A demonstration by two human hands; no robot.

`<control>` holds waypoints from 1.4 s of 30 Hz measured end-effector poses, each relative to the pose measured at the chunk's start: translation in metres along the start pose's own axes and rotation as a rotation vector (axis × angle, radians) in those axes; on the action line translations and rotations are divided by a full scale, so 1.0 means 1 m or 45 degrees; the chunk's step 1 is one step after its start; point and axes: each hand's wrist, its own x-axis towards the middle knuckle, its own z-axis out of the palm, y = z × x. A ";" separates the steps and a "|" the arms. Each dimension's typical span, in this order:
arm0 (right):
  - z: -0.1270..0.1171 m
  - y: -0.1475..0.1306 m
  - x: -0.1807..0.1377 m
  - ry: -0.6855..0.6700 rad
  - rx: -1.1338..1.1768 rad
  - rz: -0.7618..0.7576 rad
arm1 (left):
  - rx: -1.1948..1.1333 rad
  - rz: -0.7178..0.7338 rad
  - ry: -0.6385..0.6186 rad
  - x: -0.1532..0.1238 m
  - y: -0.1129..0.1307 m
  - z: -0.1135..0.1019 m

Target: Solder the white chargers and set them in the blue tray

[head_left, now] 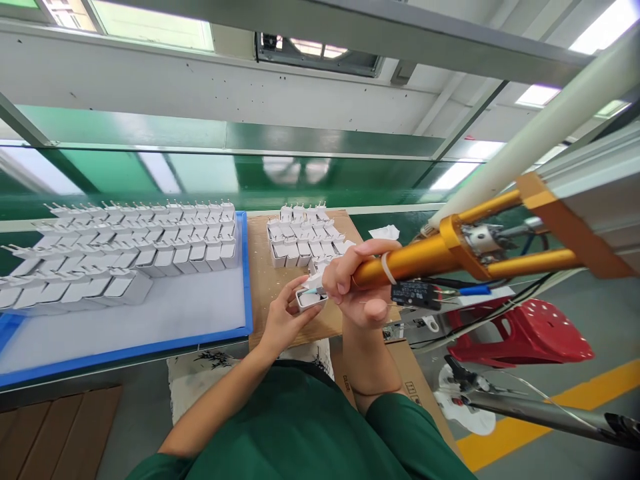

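My left hand (284, 317) is closed around a small white charger housing (310, 298), holding it above the brown board (265, 273). My right hand (357, 283) grips the gold barrel of a hanging powered screwdriver (425, 257), with its tip down at the housing. A small batch of white charger housings (305, 243) stands on the board just behind my hands. Green sleeves cover both my upper arms.
A blue-rimmed tray (246, 280) at left carries several rows of white chargers (125, 250). Beyond lies a green conveyor belt (200, 170). At right are a red plastic stool (530, 337), cables, a cardboard box (405, 373) and a yellow floor line (560, 407).
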 end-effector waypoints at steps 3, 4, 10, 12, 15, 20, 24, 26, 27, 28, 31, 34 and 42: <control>0.002 -0.001 0.001 0.011 0.004 0.012 | -0.048 0.055 0.013 0.000 0.000 0.004; 0.003 -0.001 0.001 0.018 0.009 0.014 | -0.057 0.069 0.015 0.000 0.000 0.005; 0.005 -0.002 0.002 0.009 0.015 -0.001 | -0.082 0.158 0.055 0.000 -0.002 0.007; 0.006 -0.002 0.002 0.022 0.011 0.007 | -0.077 0.194 0.073 0.001 -0.002 0.009; 0.008 -0.004 0.002 0.063 -0.016 0.043 | -0.075 0.250 0.065 0.003 -0.002 0.010; 0.009 -0.005 0.001 0.069 -0.036 0.045 | -0.072 0.302 0.092 0.006 -0.005 0.010; 0.008 -0.003 0.001 0.082 -0.059 0.049 | -0.013 0.277 0.114 0.006 -0.008 0.010; 0.008 -0.002 0.000 0.090 -0.079 0.052 | 0.000 0.274 0.111 0.006 -0.008 0.010; 0.008 -0.002 0.000 0.088 -0.077 0.045 | 0.001 0.278 0.106 0.006 -0.008 0.010; 0.008 -0.002 0.000 0.082 -0.069 0.036 | 0.002 0.284 0.102 0.006 -0.009 0.010; 0.009 -0.001 0.001 0.055 -0.020 0.004 | 0.005 0.298 0.105 0.007 -0.010 0.009; 0.009 -0.002 0.002 0.055 -0.001 -0.012 | 0.001 0.319 0.107 0.008 -0.011 0.009; 0.008 -0.001 0.002 0.102 -0.112 0.014 | 0.044 0.332 0.116 0.008 -0.014 0.008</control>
